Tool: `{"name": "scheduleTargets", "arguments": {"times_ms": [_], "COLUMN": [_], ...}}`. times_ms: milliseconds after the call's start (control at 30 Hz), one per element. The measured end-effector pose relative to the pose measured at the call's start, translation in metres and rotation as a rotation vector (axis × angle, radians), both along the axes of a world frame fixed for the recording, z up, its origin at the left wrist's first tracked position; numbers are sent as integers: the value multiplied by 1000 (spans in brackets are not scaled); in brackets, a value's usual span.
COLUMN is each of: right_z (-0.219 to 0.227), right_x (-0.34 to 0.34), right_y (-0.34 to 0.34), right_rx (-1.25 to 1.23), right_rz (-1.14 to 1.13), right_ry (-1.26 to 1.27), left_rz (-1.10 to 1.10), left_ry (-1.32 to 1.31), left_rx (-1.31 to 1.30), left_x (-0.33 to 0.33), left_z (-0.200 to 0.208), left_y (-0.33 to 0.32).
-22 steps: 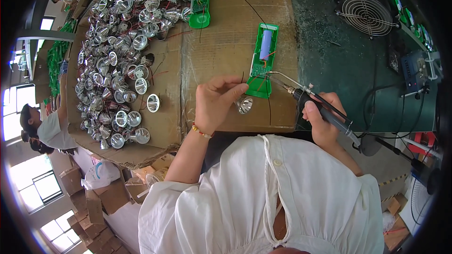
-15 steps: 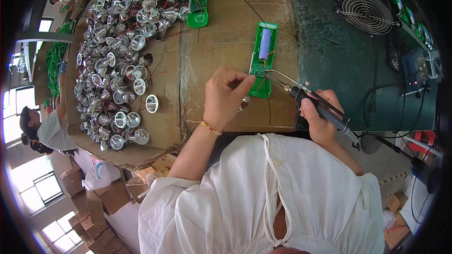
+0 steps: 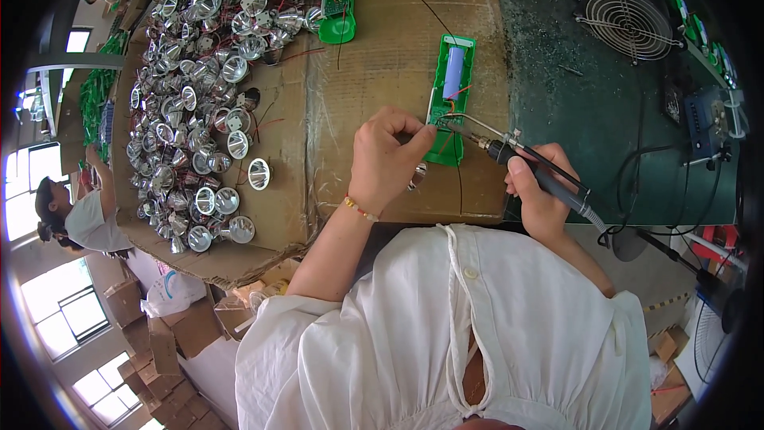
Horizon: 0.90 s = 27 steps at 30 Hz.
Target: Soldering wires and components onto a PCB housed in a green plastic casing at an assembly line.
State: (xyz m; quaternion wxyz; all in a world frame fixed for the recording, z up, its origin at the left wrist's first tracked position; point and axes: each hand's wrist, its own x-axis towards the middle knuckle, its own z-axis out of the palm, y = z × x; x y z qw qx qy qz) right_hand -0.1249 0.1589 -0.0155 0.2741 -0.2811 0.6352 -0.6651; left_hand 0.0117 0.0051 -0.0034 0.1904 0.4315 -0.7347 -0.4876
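In front of me on the cardboard lies an open green plastic housing (image 3: 450,147) with a purple cylindrical battery (image 3: 454,73) and a small green circuit board (image 3: 445,111). My right hand (image 3: 543,193) is wrapped round a soldering iron (image 3: 551,183) that has a thin curved metal tube alongside. Its tip meets the board near my left fingertips. My left hand (image 3: 387,155) is closed in a pinch at the board's left edge; whatever the fingers hold is too small to make out. Partly hidden behind that hand is a shiny reflector cup (image 3: 417,176).
Many silver reflector cups (image 3: 203,103) with red wires are heaped in the cardboard tray at left. A second green housing (image 3: 339,28) lies at the far middle. A fan with a wire grille (image 3: 629,24) and a blue control box (image 3: 704,123) stand at right, with cables nearby.
The iron's tip has shifted a little left across the board, closer to my left fingertips. My left hand keeps its pinch. At far left, a co-worker's arm has lowered. The whole view has shifted slightly.
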Motion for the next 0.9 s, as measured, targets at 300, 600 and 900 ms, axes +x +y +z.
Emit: {"name": "scheduleTargets", "arguments": {"times_ms": [300,600,900], "right_z": [-1,-7,-3], "right_x": [-2,-5,-6], "right_y": [7,5,10], "right_rx": [-74,14,-96], "right_rz": [-71,28,-87], "right_ry": [-71,47,-91], "left_rz": [-31,-25,-30], "left_ry": [7,5,21], "left_rx": [-58,17,30], "left_x": [1,1,1], "left_z": [-7,-8,-7], "left_y": [-2,-2,-2]}}
